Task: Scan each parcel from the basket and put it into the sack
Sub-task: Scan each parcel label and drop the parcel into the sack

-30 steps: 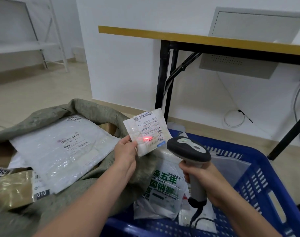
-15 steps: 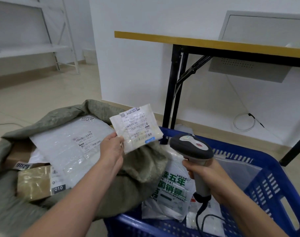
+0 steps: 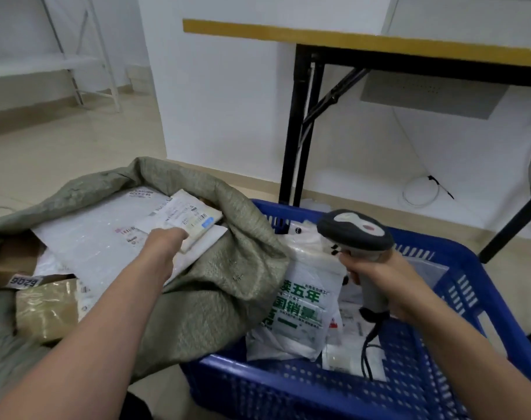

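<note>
While the left hand (image 3: 164, 247) grips the small parcel (image 3: 191, 218) by its near edge, the parcel sits flat inside the open mouth of the sack (image 3: 228, 268), label side up, over a large white mailer (image 3: 100, 237). Whether the two are touching cannot be told. The left fingers themselves are hidden behind the back of the hand.

The right hand (image 3: 382, 280) is wrapped round the handle of the scanner (image 3: 355, 231), which is held upright above the basket (image 3: 485, 286), well apart from the small parcel.

Handling notes:
- The small parcel appears thin, light and fairly flat. One hand at one edge should carry it without sag.
- Its film wrap looks smooth and may slip, so pinch across an edge, thumb on top and fingers beneath, clear of the barcode.
- The green-printed bag (image 3: 300, 307) in the basket looks soft and floppy. Take it at a top corner or along the upper seam, and expect it to drape.

Several parcels lie in the basket, so the task appears only partly done.
</note>
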